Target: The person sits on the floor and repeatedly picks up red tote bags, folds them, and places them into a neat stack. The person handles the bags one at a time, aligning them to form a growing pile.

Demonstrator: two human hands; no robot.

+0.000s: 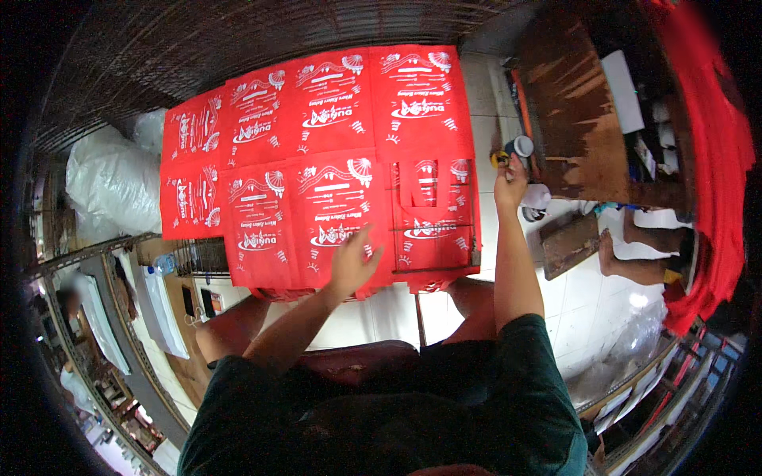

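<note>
Red flat sheets or bags with white printing (333, 127) lie in overlapping rows in front of me. My left hand (355, 263) is over their near edge, fingers apart and holding nothing. Off to the right, my right hand (510, 186) is stretched forward, its fingers closed at a small cup-like container (522, 146) with a pale round top. The fingertips are partly hidden there. Just left of that container is a yellow roll-like thing (498, 159). Beside my right wrist a clear-and-white container (535, 200) stands on the floor. Small rectangular cut-outs or strips show in the near right sheet (425, 182).
A worn wooden board (567, 95) stands at the right, near another person's bare legs (643, 258). Red fabric (718, 159) hangs along the far right. Clear plastic bags (119, 186) bulge at the left, above a shelf with a bottle (164, 264) and scissors (194, 320).
</note>
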